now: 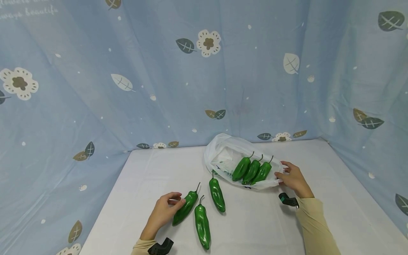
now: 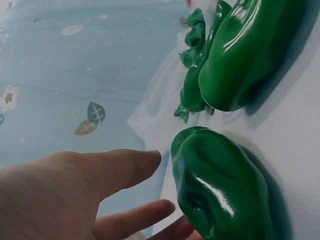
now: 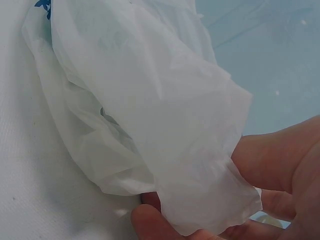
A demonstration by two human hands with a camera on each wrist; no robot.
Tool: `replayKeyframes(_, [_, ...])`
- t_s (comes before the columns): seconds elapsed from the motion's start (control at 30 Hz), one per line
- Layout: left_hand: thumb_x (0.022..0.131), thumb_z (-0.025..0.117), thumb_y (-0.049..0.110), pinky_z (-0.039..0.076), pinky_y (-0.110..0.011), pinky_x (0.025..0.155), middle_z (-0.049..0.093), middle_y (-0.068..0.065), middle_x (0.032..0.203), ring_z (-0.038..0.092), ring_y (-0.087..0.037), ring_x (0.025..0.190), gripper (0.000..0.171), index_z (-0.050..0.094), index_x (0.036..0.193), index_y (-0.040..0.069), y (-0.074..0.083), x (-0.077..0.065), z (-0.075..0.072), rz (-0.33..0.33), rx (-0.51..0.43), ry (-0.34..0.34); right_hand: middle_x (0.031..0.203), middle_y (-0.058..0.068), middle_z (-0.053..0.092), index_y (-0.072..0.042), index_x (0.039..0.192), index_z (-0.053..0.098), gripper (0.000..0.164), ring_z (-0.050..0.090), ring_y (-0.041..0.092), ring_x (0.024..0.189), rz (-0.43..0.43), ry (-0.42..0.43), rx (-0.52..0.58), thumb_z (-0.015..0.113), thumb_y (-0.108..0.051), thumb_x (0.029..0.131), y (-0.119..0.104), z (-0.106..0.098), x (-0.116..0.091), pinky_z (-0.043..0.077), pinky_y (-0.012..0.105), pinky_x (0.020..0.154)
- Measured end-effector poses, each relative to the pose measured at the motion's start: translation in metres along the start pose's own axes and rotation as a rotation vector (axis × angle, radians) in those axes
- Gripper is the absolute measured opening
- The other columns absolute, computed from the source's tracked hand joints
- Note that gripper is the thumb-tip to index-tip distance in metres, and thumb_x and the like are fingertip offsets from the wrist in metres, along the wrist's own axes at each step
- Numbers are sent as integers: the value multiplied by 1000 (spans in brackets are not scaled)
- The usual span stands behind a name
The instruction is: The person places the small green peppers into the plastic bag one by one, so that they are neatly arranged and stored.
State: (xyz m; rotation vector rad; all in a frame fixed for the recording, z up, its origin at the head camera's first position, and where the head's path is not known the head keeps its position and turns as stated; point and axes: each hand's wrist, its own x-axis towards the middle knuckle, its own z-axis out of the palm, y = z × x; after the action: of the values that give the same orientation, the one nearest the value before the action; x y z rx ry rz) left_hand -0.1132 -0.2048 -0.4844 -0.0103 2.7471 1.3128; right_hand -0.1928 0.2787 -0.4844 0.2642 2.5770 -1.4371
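My left hand (image 1: 163, 212) reaches to a green chili pepper (image 1: 188, 206) on the table. In the left wrist view the thumb (image 2: 135, 167) stands just off that pepper, with fingertips right at its side. Two more green peppers, one nearer the front (image 1: 202, 226) and one farther back (image 1: 217, 194), lie to its right. My right hand (image 1: 294, 180) pinches the right edge of a white plastic bag (image 1: 223, 150), its thumb and fingers on either side of the film in the right wrist view. Three green peppers (image 1: 253, 170) lie side by side in the open bag, stems pointing away.
A white cloth covers the table (image 1: 255, 223). Behind it hangs a blue curtain (image 1: 159, 71) with leaf and flower prints, close behind the bag. Each wrist carries a small black device, at the left wrist (image 1: 160, 247) and right wrist (image 1: 288, 200).
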Motion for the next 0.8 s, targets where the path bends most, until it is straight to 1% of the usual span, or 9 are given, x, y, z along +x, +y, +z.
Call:
replayKeyframes(0.17, [92,78,32,58,-33,76,76,-7,110,72,-17,94,41,72,123,4,0,-2,1,-3,23,-25,150,46,34,8,160,22,76,72,24,94,11,0,-9,63,-16,101,-2,0,0,64,36,78])
replayKeyframes(0.33, [92,78,33,57,-29,70,75,-9,111,70,-15,92,43,72,123,4,-1,-3,2,23,46,-62,150,46,34,8,160,22,75,71,26,96,10,-1,1,63,-15,101,-2,0,-1,64,35,77])
replayKeyframes(0.47, [92,78,34,57,-29,69,75,-10,112,70,-16,92,44,72,124,4,-1,-3,3,43,60,-88,150,46,33,8,159,23,75,71,27,98,5,1,2,63,-15,101,-1,0,-1,64,34,77])
replayKeyframes(0.67, [90,80,31,59,-33,73,74,-12,112,71,-19,94,46,70,126,3,-2,-2,2,66,82,-107,149,47,33,9,159,23,75,72,19,87,-8,4,15,63,-13,100,0,1,-1,64,33,75])
replayKeyframes(0.8, [89,82,26,59,-31,70,73,-13,112,71,-19,92,48,69,128,2,-3,-3,1,73,71,-133,149,47,32,9,159,23,75,73,16,82,-12,4,18,63,-13,100,0,1,-1,64,33,74])
